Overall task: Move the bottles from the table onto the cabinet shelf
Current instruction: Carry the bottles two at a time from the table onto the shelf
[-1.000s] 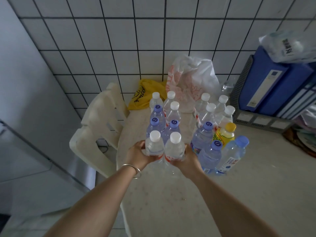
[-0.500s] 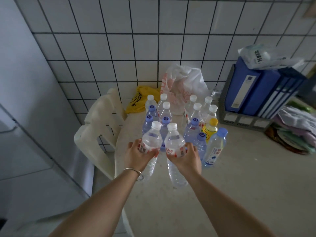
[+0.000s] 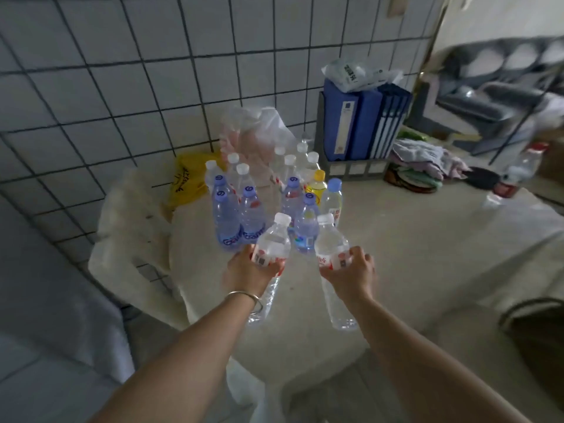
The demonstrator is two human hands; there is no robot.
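My left hand (image 3: 247, 271) grips a clear white-capped water bottle (image 3: 273, 242) around its red-and-white label, lifted off the table and tilted. My right hand (image 3: 351, 274) holds a second clear white-capped bottle (image 3: 331, 242) the same way, a little apart from the first. Behind them on the pale table (image 3: 412, 254) stands a cluster of several bottles: blue-capped ones (image 3: 227, 218), white-capped ones (image 3: 241, 175) at the back, one yellow bottle (image 3: 317, 186). No cabinet shelf shows in this view.
A white plastic chair (image 3: 131, 239) stands left of the table against the tiled wall. A yellow bag (image 3: 186, 181) and a white plastic bag (image 3: 259, 132) lie behind the bottles. Blue binders (image 3: 360, 123) in a rack, folded cloths (image 3: 424, 160) and another bottle (image 3: 515, 175) sit to the right.
Both hands have lifted their bottles off the table and drawn them apart and toward me. The camera has swung right, revealing more of the room.
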